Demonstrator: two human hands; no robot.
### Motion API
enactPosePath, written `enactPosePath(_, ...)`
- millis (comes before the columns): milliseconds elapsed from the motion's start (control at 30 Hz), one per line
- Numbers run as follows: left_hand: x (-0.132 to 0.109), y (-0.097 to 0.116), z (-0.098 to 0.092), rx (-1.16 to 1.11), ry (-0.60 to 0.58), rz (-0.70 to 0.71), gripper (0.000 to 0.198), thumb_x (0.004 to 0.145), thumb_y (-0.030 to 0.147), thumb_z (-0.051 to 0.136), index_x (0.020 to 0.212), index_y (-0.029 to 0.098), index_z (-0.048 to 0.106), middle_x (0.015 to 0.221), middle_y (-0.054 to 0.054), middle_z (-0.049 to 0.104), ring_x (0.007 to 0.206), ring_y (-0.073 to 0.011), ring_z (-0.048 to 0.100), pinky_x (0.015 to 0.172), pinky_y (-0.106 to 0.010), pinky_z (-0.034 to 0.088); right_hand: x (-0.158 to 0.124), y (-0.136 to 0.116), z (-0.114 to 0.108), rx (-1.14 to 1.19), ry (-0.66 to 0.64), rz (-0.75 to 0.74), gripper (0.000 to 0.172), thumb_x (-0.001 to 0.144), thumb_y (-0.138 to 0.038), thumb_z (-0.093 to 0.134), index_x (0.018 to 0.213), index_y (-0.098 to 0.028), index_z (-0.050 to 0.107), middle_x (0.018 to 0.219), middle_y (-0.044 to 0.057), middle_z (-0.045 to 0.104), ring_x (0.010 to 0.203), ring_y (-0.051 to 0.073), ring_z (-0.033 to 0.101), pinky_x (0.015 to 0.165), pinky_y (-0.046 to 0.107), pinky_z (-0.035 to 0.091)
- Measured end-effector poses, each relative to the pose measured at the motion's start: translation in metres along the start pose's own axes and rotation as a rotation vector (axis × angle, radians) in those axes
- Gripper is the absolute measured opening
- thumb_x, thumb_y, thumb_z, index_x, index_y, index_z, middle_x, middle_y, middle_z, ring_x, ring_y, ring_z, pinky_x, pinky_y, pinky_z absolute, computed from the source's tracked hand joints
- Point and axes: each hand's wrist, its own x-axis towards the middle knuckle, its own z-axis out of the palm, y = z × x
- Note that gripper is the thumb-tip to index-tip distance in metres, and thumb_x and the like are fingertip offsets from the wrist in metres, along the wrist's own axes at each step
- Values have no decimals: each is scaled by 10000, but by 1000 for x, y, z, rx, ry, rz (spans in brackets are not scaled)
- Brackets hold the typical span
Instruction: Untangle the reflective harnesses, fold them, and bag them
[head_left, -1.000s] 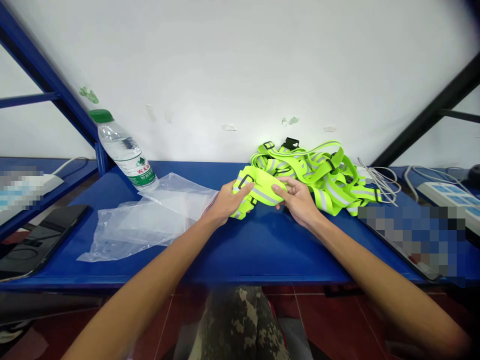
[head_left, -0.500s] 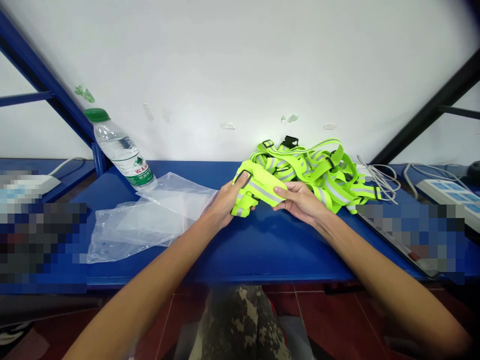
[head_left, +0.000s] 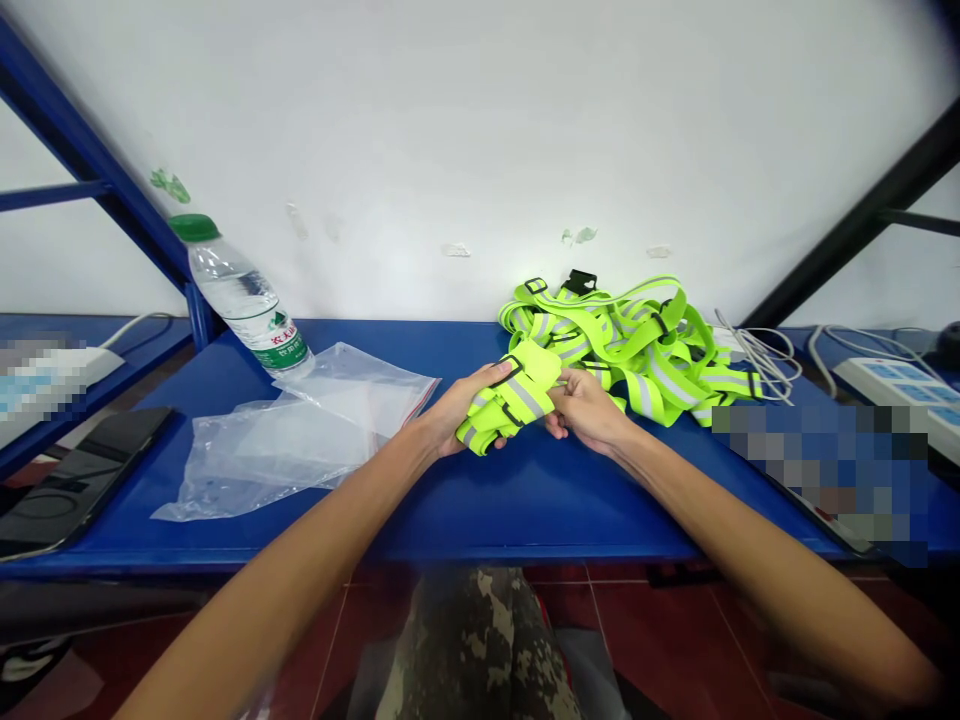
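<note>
My left hand (head_left: 457, 412) and my right hand (head_left: 589, 410) together hold a folded bundle of fluorescent yellow reflective vest straps (head_left: 510, 400) above the blue shelf top (head_left: 480, 520). The left hand wraps its lower part, and the right fingers pinch its upper end. The bundle has silver reflective stripes and a black buckle loop. Just right of my right hand lies a tangled pile of similar reflective vests (head_left: 630, 345), with a black plastic buckle (head_left: 579, 282) at its back.
A clear zip bag (head_left: 292, 435) lies left of my hands, below a tilted water bottle (head_left: 247, 298) with a green cap. White cables (head_left: 757, 360) lie right of the pile, and a power strip (head_left: 892, 385) sits further right. A dark tablet (head_left: 75, 480) lies far left.
The yellow bundle is folded more tightly and sits more compactly between my hands. My right hand has moved left and now pinches its upper end. The pile looks unchanged.
</note>
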Motion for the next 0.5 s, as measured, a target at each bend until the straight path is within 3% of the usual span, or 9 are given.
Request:
enactPosePath(100,-1,-1,-3,35,-58,-38,471,907,493,559,1210,133,525,703,-64,682,487,-170,629,372,-244,501,-1,-1,-1,38,4,104,412,600,-250,754,976,-166,607,437,-50,577,280,86,417,284,173,260)
enactPosePath(233,-2,-1,-4,110,-87,-108,558,874,488,620,1309,187,442,757,-55,690,535,-193,662,375,-248,506,-1,0,-3,51,39,146,399,538,-168,728,928,-155,644,341,-87,477,240,59,342,264,150,203)
enactPosePath(367,-3,-1,-1,182,-44,-114,640,859,485,650,1384,236,380,795,-45,685,518,-175,645,390,-253,512,-2,1,-5,54,71,227,377,523,-146,734,896,-141,680,428,-22,592,334,114,533,317,166,391)
enactPosePath(500,-6,0,2,254,-32,-135,763,839,525,667,1457,287,287,837,-40,671,537,-172,653,437,-257,526,-3,1,-8,118,-12,216,457,507,-137,816,951,-162,711,690,38,739,595,172,701,553,259,586)
